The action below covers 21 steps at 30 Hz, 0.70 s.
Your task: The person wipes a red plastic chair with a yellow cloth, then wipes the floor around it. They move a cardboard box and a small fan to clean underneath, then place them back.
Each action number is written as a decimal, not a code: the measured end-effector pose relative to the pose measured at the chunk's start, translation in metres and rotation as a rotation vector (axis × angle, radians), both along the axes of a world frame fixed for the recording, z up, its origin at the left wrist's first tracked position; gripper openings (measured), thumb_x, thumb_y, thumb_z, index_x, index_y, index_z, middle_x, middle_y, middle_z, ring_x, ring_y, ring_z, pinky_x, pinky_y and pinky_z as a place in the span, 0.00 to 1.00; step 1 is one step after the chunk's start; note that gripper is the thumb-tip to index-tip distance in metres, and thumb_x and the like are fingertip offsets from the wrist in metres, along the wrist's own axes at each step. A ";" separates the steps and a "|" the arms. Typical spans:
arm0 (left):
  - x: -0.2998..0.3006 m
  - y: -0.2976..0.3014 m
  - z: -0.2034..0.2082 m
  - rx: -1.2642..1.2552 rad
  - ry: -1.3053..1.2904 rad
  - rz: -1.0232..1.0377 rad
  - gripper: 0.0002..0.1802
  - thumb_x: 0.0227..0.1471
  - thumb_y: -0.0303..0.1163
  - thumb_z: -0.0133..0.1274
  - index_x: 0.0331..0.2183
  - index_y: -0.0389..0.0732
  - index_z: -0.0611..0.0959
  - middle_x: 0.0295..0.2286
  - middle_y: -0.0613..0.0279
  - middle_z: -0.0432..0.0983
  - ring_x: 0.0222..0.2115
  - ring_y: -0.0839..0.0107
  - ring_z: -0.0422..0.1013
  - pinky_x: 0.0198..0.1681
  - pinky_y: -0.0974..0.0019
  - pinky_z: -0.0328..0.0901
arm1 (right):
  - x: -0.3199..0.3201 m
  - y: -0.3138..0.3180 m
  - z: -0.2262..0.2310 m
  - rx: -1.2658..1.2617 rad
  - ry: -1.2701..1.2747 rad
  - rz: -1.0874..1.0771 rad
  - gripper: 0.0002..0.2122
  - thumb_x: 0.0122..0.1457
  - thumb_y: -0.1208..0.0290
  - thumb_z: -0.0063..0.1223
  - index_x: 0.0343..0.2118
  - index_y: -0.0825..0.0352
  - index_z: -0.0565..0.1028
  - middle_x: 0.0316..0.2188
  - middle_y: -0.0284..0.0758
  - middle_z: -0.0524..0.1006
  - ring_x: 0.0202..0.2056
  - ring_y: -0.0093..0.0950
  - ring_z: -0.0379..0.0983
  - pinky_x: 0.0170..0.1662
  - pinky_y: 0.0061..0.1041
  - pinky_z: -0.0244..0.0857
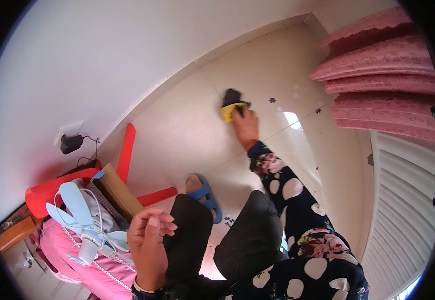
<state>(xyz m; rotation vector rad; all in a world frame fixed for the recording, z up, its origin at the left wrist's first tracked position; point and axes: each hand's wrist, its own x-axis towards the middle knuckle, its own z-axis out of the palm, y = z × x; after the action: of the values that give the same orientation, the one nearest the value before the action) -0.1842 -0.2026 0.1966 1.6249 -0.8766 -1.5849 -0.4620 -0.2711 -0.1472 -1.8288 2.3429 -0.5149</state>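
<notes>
My right hand (246, 127) reaches out over the tiled floor, its fingers closed on a small black-and-yellow object (231, 106). Motion blur and my fingers hide what kind of object it is. Dark jigsaw pieces lie nearby: one piece (272, 100) just right of the hand, another piece (318, 111) farther right. Several more pieces (230, 220) are on the floor between my knees. Above my left thigh, my left hand (150, 247) is raised with loosely curled fingers and nothing visible in it.
A white wall (102, 60) borders the floor on the left and far side. Pink folded fabric (382, 102) hangs at right, above a white ribbed panel (402, 200). At left, a red chair (126, 155) bears a light-blue fan-like device (75, 200). A blue sandal (205, 197) is near my knee.
</notes>
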 end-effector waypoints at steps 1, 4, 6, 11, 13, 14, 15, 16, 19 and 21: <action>-0.003 -0.002 0.001 -0.005 -0.012 -0.006 0.10 0.60 0.31 0.46 0.39 0.36 0.76 0.29 0.61 0.76 0.27 0.75 0.72 0.31 0.74 0.66 | -0.031 0.014 0.001 -0.040 0.005 -0.080 0.14 0.50 0.74 0.50 0.42 0.62 0.72 0.41 0.47 0.70 0.40 0.48 0.66 0.40 0.43 0.63; -0.012 -0.008 0.002 -0.036 -0.031 -0.030 0.10 0.60 0.30 0.46 0.39 0.35 0.76 0.29 0.60 0.76 0.26 0.75 0.71 0.31 0.73 0.66 | -0.114 0.079 0.003 -0.120 0.085 -0.384 0.14 0.49 0.75 0.52 0.42 0.64 0.72 0.40 0.51 0.70 0.40 0.51 0.66 0.40 0.45 0.63; -0.015 -0.008 0.006 -0.057 -0.007 -0.088 0.10 0.60 0.30 0.45 0.40 0.35 0.76 0.29 0.59 0.76 0.26 0.75 0.71 0.31 0.74 0.66 | -0.151 0.123 0.010 -0.180 0.076 -0.598 0.15 0.51 0.74 0.52 0.43 0.65 0.72 0.41 0.52 0.70 0.42 0.51 0.66 0.44 0.45 0.62; -0.022 -0.002 0.020 -0.078 -0.086 -0.098 0.08 0.59 0.30 0.44 0.37 0.36 0.74 0.25 0.60 0.73 0.24 0.75 0.68 0.29 0.73 0.63 | -0.138 0.111 0.026 -0.344 -0.072 -0.591 0.20 0.51 0.74 0.56 0.48 0.71 0.69 0.40 0.50 0.71 0.44 0.48 0.66 0.49 0.43 0.60; -0.026 -0.004 0.021 -0.078 -0.082 -0.085 0.07 0.59 0.29 0.44 0.35 0.36 0.74 0.23 0.60 0.73 0.23 0.75 0.68 0.29 0.73 0.64 | -0.076 0.058 0.023 -0.558 -0.006 -0.148 0.20 0.50 0.76 0.56 0.47 0.71 0.69 0.42 0.47 0.72 0.45 0.46 0.66 0.48 0.41 0.61; -0.028 -0.005 0.022 -0.065 -0.092 -0.083 0.07 0.59 0.29 0.44 0.35 0.35 0.74 0.23 0.60 0.73 0.23 0.74 0.68 0.29 0.73 0.64 | -0.042 0.030 0.023 -0.247 -0.165 -0.011 0.16 0.52 0.74 0.54 0.44 0.72 0.70 0.40 0.48 0.72 0.44 0.45 0.67 0.47 0.41 0.61; -0.029 -0.007 0.021 -0.056 -0.102 -0.077 0.07 0.59 0.29 0.44 0.35 0.35 0.74 0.23 0.60 0.73 0.23 0.74 0.68 0.29 0.73 0.64 | -0.003 -0.006 0.020 -0.113 -0.998 -0.024 0.12 0.56 0.70 0.49 0.40 0.72 0.71 0.35 0.48 0.73 0.41 0.44 0.68 0.45 0.40 0.61; -0.031 -0.009 0.020 -0.037 -0.096 -0.071 0.07 0.58 0.29 0.44 0.34 0.35 0.74 0.23 0.59 0.73 0.23 0.74 0.69 0.30 0.73 0.65 | 0.031 -0.029 0.019 0.000 -0.999 0.065 0.14 0.59 0.65 0.45 0.39 0.72 0.72 0.30 0.48 0.72 0.37 0.43 0.69 0.44 0.37 0.62; -0.032 -0.018 0.017 -0.025 -0.182 -0.146 0.08 0.59 0.31 0.45 0.34 0.36 0.74 0.22 0.59 0.73 0.23 0.73 0.69 0.30 0.73 0.65 | 0.099 -0.077 0.006 -0.263 -0.081 0.700 0.08 0.55 0.67 0.46 0.36 0.58 0.75 0.39 0.38 0.70 0.41 0.38 0.67 0.42 0.37 0.63; -0.035 -0.022 0.012 -0.031 -0.144 -0.089 0.09 0.59 0.33 0.46 0.34 0.36 0.74 0.22 0.59 0.72 0.23 0.73 0.69 0.29 0.73 0.65 | 0.112 -0.105 -0.004 -0.169 -0.066 0.665 0.09 0.53 0.68 0.46 0.36 0.56 0.75 0.40 0.35 0.69 0.43 0.36 0.67 0.43 0.36 0.64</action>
<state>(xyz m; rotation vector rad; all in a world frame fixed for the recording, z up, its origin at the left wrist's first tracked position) -0.2188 -0.2242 0.2087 1.7160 -1.0568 -1.5203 -0.3501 -0.3761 -0.1513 -2.4450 1.5359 -0.6656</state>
